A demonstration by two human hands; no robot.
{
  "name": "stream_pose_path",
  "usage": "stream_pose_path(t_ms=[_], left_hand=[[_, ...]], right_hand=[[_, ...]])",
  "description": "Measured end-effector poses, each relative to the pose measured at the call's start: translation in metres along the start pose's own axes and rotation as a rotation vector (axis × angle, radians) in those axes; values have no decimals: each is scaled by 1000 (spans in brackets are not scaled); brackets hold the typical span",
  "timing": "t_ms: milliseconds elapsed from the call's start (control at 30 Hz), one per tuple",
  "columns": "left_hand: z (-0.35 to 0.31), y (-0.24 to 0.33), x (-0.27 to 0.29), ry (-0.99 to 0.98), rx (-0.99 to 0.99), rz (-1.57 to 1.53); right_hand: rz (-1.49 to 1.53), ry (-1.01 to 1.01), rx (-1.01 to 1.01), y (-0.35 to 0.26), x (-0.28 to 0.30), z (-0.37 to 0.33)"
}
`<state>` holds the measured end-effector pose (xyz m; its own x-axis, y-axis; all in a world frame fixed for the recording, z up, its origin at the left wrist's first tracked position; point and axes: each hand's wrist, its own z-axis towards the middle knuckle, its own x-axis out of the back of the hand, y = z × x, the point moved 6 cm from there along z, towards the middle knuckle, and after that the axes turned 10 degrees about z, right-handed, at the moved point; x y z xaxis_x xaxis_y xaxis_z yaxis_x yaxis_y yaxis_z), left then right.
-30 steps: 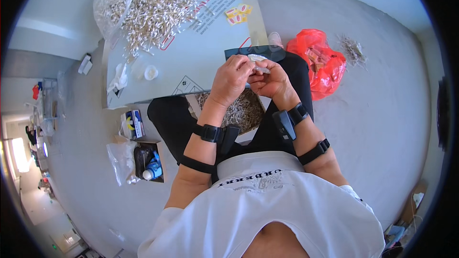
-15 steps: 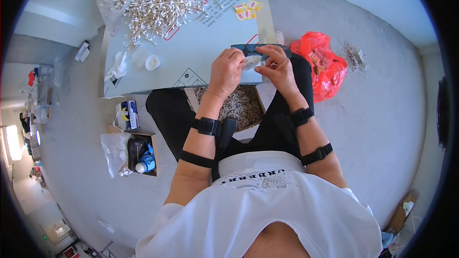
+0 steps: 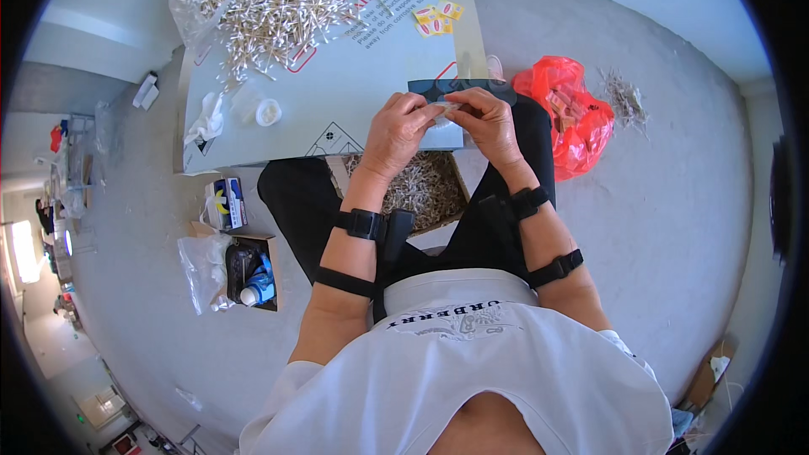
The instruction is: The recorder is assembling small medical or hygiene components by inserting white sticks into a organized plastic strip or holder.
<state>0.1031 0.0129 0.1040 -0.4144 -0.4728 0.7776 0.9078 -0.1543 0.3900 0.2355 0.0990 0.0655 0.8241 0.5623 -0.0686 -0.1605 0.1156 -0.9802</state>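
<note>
Both my hands are raised over the near right edge of the table [image 3: 337, 101], fingertips close together. Between them is a small clear packet [image 3: 443, 113] with something whitish inside; its contents are too small to make out. My left hand [image 3: 394, 135] pinches one side of it with thumb and fingers. On the other side, the fingers of my right hand [image 3: 490, 125] are closed on it too. A heap of cotton swabs [image 3: 291, 4] lies farther off on the table, and below my hands a box of cotton swabs [image 3: 428, 190] sits between my legs.
Small yellow cards [image 3: 436, 20] lie at the table's far right. A round white tub [image 3: 268, 112] and crumpled white tissue [image 3: 207, 120] are on its left. On the floor are a red plastic bag [image 3: 594, 136], scattered sticks [image 3: 624, 103] and an open carton [image 3: 268, 244].
My right hand's fingers have closed from a spread pose and moved left onto the packet. The packet is now mostly covered by my fingers.
</note>
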Motion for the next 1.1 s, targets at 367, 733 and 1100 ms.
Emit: stream_pose_path(t_ms=[367,733,1100], left_hand=[[10,2,-11,-87,-3,-70],[7,-2,-10,-93,27,-203],[5,-3,2,107,21,-105]], right_hand=[[127,21,-93,7,5,-2],[-298,-49,104,-23,-1,1],[-388,-170,194,-28,-12,4]])
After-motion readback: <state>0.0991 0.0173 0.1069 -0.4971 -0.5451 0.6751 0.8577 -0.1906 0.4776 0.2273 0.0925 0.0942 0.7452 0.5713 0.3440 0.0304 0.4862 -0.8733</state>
